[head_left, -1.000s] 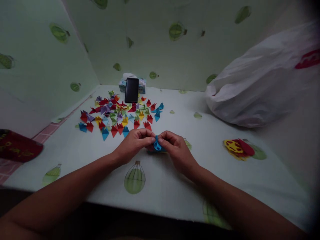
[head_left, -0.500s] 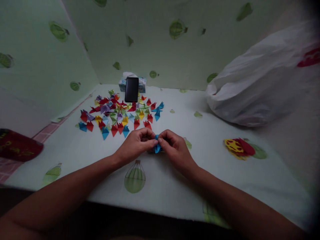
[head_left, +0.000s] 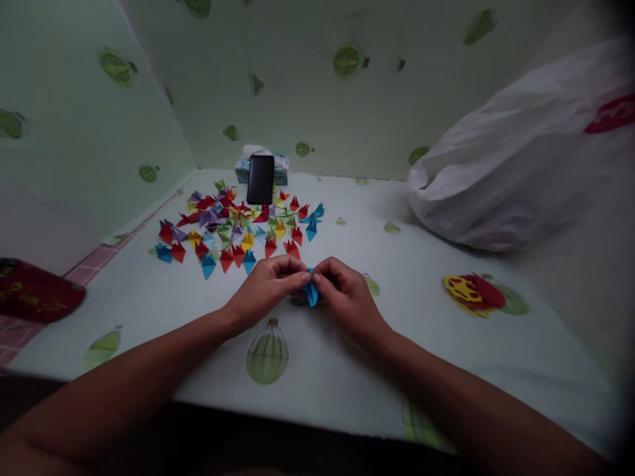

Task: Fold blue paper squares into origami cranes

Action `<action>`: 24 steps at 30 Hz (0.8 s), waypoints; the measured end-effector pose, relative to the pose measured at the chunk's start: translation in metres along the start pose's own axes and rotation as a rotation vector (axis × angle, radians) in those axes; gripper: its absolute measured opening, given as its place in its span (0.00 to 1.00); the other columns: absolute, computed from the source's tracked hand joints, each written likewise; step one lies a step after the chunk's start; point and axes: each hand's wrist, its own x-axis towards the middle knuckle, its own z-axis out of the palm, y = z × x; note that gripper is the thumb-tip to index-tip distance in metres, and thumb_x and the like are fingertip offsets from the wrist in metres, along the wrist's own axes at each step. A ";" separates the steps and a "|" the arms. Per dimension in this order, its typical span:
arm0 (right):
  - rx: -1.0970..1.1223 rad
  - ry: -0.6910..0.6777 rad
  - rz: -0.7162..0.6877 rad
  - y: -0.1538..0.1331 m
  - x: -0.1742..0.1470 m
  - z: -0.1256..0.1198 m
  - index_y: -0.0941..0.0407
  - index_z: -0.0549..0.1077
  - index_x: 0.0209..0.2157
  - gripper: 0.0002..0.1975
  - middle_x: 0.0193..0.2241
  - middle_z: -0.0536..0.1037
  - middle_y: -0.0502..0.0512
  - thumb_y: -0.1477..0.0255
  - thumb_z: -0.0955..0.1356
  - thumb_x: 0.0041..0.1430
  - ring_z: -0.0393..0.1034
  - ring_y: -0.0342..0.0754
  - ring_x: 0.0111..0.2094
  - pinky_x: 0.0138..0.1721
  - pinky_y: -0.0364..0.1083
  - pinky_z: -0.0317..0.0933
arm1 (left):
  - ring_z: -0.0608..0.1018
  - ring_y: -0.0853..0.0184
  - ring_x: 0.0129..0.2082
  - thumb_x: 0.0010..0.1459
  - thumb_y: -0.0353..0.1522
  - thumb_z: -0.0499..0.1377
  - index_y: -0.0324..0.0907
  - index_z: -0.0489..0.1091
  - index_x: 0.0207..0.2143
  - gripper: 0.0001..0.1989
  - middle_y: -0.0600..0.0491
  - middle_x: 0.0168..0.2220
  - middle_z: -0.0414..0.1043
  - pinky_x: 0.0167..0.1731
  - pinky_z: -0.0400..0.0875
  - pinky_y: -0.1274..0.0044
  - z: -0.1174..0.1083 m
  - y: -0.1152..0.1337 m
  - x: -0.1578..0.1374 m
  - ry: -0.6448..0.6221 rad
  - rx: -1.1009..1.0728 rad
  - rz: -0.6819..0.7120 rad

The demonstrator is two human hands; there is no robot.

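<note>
Both hands meet over the middle of the table, pinching a small blue folded paper piece between them. My left hand grips its left side with thumb and forefinger, and my right hand pinches the right side the same way. The lower tip of the blue paper hangs below the fingertips; its top is partly covered by them. Something dark lies beneath the fingers, too hidden to name. Beyond my left hand spreads a group of folded paper cranes in red, blue, yellow, green and purple.
A black phone leans against a tissue box at the back. To the right lie red and yellow cut-out pieces, below a large white plastic bag. A dark red object sits at the left edge.
The fingers have shifted slightly on the blue paper, and its lower tip now looks narrower and turned a little. The other things have stayed in place.
</note>
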 end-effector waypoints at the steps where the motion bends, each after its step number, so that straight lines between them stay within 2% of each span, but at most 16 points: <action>1: -0.008 0.000 -0.005 0.000 0.000 0.000 0.55 0.67 0.28 0.08 0.26 0.70 0.50 0.68 0.65 0.61 0.63 0.45 0.28 0.31 0.44 0.57 | 0.75 0.71 0.28 0.50 0.35 0.67 0.38 0.72 0.32 0.11 0.55 0.28 0.73 0.33 0.72 0.77 0.000 0.001 0.000 0.009 0.021 0.005; 7: -0.085 -0.012 -0.065 -0.001 -0.001 0.001 0.55 0.67 0.28 0.07 0.26 0.70 0.50 0.70 0.64 0.60 0.63 0.45 0.28 0.31 0.44 0.57 | 0.74 0.70 0.26 0.51 0.34 0.63 0.39 0.71 0.29 0.07 0.55 0.26 0.72 0.29 0.69 0.77 0.000 0.004 -0.002 0.073 0.280 0.088; 11: -0.138 -0.021 -0.103 -0.001 -0.001 0.002 0.55 0.67 0.28 0.06 0.26 0.71 0.51 0.72 0.64 0.60 0.64 0.45 0.29 0.32 0.45 0.57 | 0.74 0.69 0.25 0.50 0.34 0.60 0.39 0.70 0.28 0.07 0.55 0.25 0.72 0.27 0.67 0.77 0.001 0.005 -0.003 0.086 0.368 0.086; 15: -0.135 -0.032 -0.106 -0.001 -0.002 0.001 0.55 0.67 0.28 0.07 0.26 0.71 0.51 0.72 0.64 0.61 0.64 0.45 0.29 0.32 0.45 0.57 | 0.74 0.69 0.25 0.49 0.33 0.60 0.39 0.70 0.28 0.06 0.55 0.24 0.72 0.27 0.67 0.77 0.002 0.007 -0.004 0.084 0.344 0.055; 20: -0.090 -0.030 -0.066 -0.001 0.000 0.000 0.54 0.66 0.28 0.07 0.25 0.71 0.50 0.70 0.64 0.61 0.63 0.44 0.28 0.30 0.44 0.57 | 0.74 0.69 0.25 0.48 0.33 0.62 0.39 0.70 0.28 0.07 0.55 0.24 0.72 0.28 0.69 0.77 0.001 0.007 -0.003 0.057 0.193 0.020; 24: -0.099 -0.010 -0.071 0.000 0.000 0.000 0.54 0.66 0.27 0.07 0.25 0.70 0.49 0.71 0.64 0.60 0.63 0.44 0.27 0.30 0.44 0.56 | 0.75 0.69 0.27 0.48 0.34 0.63 0.39 0.71 0.31 0.08 0.55 0.26 0.73 0.29 0.70 0.77 0.000 0.004 -0.001 0.051 0.231 0.045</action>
